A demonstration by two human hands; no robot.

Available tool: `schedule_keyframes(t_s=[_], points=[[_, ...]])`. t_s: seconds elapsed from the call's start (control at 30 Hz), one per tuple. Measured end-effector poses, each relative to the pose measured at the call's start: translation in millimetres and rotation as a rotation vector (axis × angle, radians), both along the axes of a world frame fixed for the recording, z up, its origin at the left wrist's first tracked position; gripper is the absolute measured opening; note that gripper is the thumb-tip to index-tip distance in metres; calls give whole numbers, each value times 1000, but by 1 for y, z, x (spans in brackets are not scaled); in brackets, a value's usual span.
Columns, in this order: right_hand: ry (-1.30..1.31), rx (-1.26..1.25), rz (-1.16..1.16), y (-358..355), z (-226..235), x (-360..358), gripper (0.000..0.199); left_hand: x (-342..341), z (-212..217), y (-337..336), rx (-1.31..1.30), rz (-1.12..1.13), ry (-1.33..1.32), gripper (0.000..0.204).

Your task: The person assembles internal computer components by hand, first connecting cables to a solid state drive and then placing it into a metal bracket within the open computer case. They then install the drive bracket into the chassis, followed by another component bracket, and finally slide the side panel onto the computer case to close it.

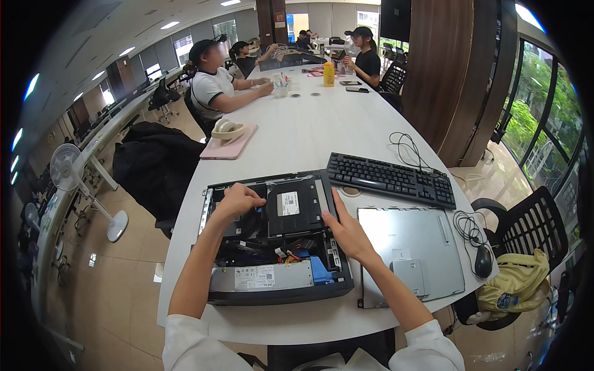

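The desktop computer case (281, 296) lies in the lower centre, uncovered side up, seemingly for access; its longer axis seems to run left-right. The left hand (238, 201) bends its fingers beside the black drive unit (296, 219), grip unclear; the right hand (350, 234), loosely spread, perhaps steadies the right edge.

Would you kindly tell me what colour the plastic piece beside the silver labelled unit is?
The plastic piece is blue; the head view shows it best.
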State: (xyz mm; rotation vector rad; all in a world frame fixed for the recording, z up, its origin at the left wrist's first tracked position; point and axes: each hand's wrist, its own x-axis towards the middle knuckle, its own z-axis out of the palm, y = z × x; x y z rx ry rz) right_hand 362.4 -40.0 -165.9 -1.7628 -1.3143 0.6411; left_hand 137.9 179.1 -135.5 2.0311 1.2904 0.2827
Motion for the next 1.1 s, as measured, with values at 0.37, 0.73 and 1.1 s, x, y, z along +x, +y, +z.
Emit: schedule_keyframes(t_s=[0.37,0.73,1.1], points=[[42,34,34,-1,1,0,84,0,-9,0,83,-56,-64,27],[39,73,-5,-5,0,0,66,13,14,-36,907,-81,-208,16],[-159,211,-26,-6,-2,-1,47,23,1,-49,619,-398,-154,40]])
